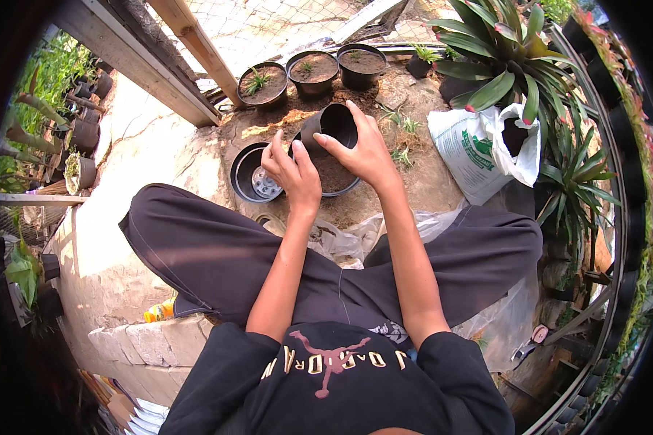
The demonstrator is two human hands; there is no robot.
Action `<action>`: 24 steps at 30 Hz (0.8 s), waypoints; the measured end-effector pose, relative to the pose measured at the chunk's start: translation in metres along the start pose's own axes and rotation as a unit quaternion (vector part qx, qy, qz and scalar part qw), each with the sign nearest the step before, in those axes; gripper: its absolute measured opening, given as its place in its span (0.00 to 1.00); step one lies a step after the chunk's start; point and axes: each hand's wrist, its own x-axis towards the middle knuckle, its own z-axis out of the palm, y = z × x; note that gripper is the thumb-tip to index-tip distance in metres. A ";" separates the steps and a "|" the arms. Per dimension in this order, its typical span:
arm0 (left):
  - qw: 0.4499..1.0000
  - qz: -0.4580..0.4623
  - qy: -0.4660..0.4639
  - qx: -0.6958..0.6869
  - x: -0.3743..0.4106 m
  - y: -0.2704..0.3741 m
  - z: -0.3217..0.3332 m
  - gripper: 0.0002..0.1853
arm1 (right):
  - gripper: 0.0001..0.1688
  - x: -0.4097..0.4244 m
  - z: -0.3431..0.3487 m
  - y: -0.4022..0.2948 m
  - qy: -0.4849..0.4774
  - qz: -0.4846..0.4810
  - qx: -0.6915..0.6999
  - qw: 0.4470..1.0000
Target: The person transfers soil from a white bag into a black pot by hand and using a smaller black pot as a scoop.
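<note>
My right hand [367, 149] grips the rim of a small black plastic pot [331, 128], tilted with its dark opening facing me. My left hand [295, 174] is just left of that pot, fingers apart, with nothing seen in it. Below the pot, a wide black pot [334, 173] of soil stands on the ground, partly hidden by my hands. Left of it, another black pot [243, 173] holds a perforated metal-looking disc [266, 182]. Small uprooted green plants [405, 125] lie on the ground to the right.
Three black pots of soil with small plants [264, 86] stand beyond my hands. A white printed sack [462, 155] leans at the right, beside a large bromeliad [500, 70]. Wooden posts [141, 62] rise at the upper left. Clear plastic sheeting [340, 239] lies before my crossed legs.
</note>
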 end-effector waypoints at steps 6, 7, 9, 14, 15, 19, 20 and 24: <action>0.977 -0.050 -0.144 -0.149 -0.009 0.028 0.003 0.38 | 0.28 0.000 -0.002 0.004 0.033 0.000 0.063 0.997; 0.972 -0.084 -0.148 -0.163 -0.008 0.036 0.001 0.34 | 0.26 0.004 -0.010 0.001 0.037 -0.012 0.055 0.998; 0.966 -0.088 -0.131 -0.205 -0.001 0.048 0.004 0.30 | 0.22 0.018 -0.033 -0.001 -0.013 -0.022 0.088 0.996; 0.895 -0.164 -0.189 -0.370 0.004 0.088 0.028 0.30 | 0.23 0.045 -0.106 0.010 -0.128 0.057 0.139 0.980; 0.878 -0.177 -0.196 -0.398 0.002 0.095 0.036 0.30 | 0.25 0.044 -0.121 0.009 -0.150 0.097 0.137 0.974; 0.835 -0.150 -0.291 -0.442 -0.016 0.137 0.056 0.29 | 0.26 0.021 -0.187 0.022 -0.186 0.222 0.244 0.926; 0.804 -0.181 -0.331 -0.460 -0.021 0.151 0.060 0.30 | 0.25 0.012 -0.203 0.025 -0.189 0.237 0.261 0.917; 0.770 -0.124 -0.465 -0.418 -0.034 0.186 0.090 0.36 | 0.20 -0.020 -0.270 0.049 -0.117 0.238 0.290 0.920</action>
